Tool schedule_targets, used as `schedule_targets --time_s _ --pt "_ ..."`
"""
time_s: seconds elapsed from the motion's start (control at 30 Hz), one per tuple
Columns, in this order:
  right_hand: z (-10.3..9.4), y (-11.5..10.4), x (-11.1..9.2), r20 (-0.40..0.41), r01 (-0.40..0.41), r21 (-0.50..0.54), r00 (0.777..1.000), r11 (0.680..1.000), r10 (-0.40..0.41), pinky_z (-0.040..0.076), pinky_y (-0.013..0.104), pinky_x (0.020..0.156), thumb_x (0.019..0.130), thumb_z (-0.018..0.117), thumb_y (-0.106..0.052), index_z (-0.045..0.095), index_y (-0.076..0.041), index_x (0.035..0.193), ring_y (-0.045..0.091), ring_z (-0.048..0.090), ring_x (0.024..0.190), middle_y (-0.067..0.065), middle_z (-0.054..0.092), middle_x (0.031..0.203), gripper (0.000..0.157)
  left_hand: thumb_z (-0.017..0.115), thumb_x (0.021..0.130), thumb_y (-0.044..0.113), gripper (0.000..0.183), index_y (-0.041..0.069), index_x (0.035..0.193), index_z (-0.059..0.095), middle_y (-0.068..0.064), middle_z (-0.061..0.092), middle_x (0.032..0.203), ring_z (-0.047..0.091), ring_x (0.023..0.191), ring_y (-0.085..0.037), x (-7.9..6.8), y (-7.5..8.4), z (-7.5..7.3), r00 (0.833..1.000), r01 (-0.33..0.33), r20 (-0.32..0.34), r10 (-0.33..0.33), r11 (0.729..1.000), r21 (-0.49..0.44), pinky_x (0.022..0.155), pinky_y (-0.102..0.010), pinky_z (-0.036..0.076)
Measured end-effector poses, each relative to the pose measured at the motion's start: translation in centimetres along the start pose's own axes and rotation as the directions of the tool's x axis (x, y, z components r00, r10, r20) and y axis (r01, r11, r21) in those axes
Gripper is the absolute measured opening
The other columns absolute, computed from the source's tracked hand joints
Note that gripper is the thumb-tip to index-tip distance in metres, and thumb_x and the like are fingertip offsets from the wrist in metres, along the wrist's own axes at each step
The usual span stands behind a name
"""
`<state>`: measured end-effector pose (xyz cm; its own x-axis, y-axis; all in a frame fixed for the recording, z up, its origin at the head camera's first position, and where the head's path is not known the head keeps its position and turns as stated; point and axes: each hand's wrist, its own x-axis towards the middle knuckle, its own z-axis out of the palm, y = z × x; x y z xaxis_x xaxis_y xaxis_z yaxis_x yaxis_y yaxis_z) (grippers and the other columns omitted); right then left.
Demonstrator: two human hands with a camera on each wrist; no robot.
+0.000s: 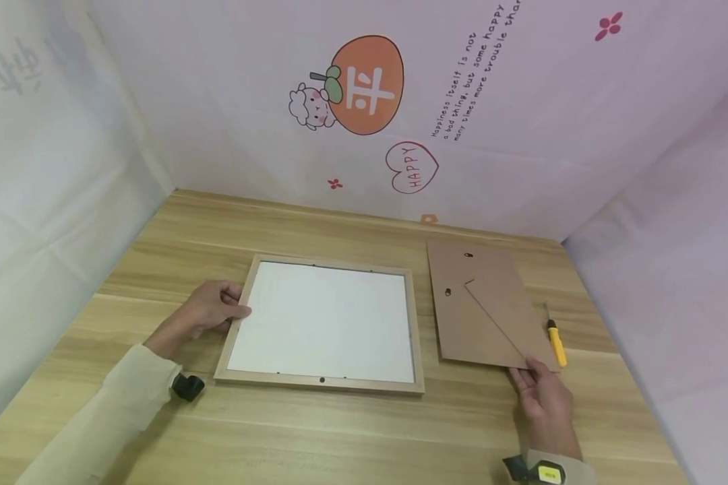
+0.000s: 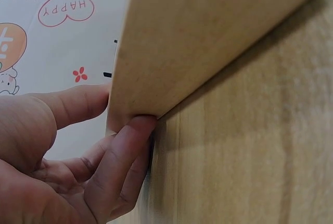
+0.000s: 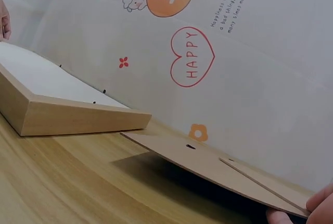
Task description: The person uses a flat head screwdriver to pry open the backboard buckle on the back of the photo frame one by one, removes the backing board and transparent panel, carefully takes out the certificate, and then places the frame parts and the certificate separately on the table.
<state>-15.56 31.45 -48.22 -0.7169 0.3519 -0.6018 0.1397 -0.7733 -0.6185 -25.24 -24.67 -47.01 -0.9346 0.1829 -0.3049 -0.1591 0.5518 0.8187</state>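
A light wooden picture frame (image 1: 370, 386) lies on the table with a white sheet inside it. My left hand (image 1: 211, 306) grips its left rim. In the left wrist view, one fingertip presses the outer wooden side (image 2: 192, 36) while another digit reaches over the top edge. To the right, my right hand (image 1: 544, 397) pinches the near edge of a brown backing board (image 1: 479, 323) with a fold-out stand flap. The right wrist view shows this board (image 3: 208, 171) tilted, its held edge off the tabletop and a shadow underneath.
A yellow-handled screwdriver (image 1: 556, 345) lies just right of the board. Small dark tabs stick up along the frame's inner edges. Pale printed cloth walls (image 1: 249, 135) border the wooden table (image 1: 315, 438) at the back and both sides.
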Motion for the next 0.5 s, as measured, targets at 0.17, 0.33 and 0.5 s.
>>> schedule_targets --time_s 0.17,0.33,0.5 --pt "0.3 0.0 -0.5 0.016 0.011 -0.064 1.0 0.998 -0.01 0.029 0.026 0.118 0.097 0.059 -0.007 0.009 -0.034 0.157 0.008 0.024 0.147 -0.008 0.022 0.161 0.082 0.071 0.089 0.011 0.04 -0.009 0.118 0.051 -0.014 0.057 0.1 0.062 0.083 -0.02 -0.1 0.0 -0.1 1.0 0.002 0.001 -0.002 1.0 0.0 0.07 -0.03 0.06" --pt "0.6 0.1 -1.3 0.034 0.05 -0.159 0.998 0.986 -0.045 0.028 0.025 0.119 0.1 0.055 -0.014 0.006 -0.03 0.157 0.009 0.023 0.148 -0.007 0.021 0.16 0.077 0.071 0.089 0.011 0.04 -0.009 0.118 0.051 -0.014 0.057 0.099 0.062 0.083 -0.02 -0.1 0.0 -0.1 1.0 0.004 0.008 -0.004 1.0 -0.005 0.069 -0.03 0.06" --pt "1.0 -0.1 -2.2 0.089 0.009 -0.169 0.996 0.986 0.006 0.025 0.022 0.119 0.103 0.048 -0.021 0.0 -0.03 0.157 0.005 0.02 0.148 -0.011 0.018 0.159 0.073 0.071 0.089 0.011 0.04 -0.01 0.117 0.051 -0.014 0.057 0.099 0.062 0.083 -0.02 0.0 -0.1 -0.2 1.0 0.003 0.012 -0.003 1.0 -0.006 0.069 -0.03 0.06"
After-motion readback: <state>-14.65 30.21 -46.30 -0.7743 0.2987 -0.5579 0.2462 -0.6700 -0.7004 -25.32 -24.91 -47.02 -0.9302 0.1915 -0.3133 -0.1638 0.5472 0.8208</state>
